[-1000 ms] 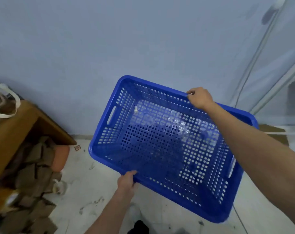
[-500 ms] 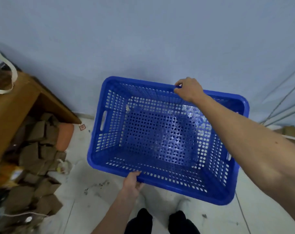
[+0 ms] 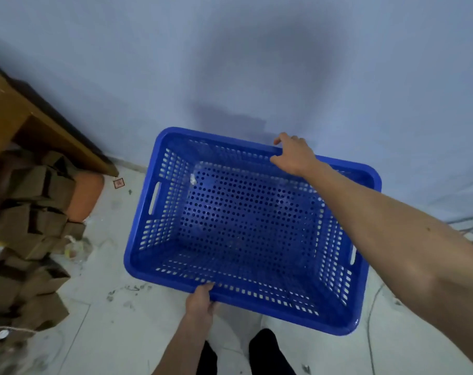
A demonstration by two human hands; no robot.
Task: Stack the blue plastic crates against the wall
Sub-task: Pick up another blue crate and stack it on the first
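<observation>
A plain pale blue wall fills the upper part, with a soft dark shadow on it. Below it is a whitish tiled floor, dirty with small marks and scraps. At the left a brown wooden table stands against the wall. Beside and under it lies a heap of cardboard boxes. A thin cable runs over the floor at the right.

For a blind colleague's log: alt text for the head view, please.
Two bare hands hold an empty blue perforated crate near a pale wall: left hand on the near rim, right hand on the far rim. Cardboard boxes lie piled at left.
</observation>
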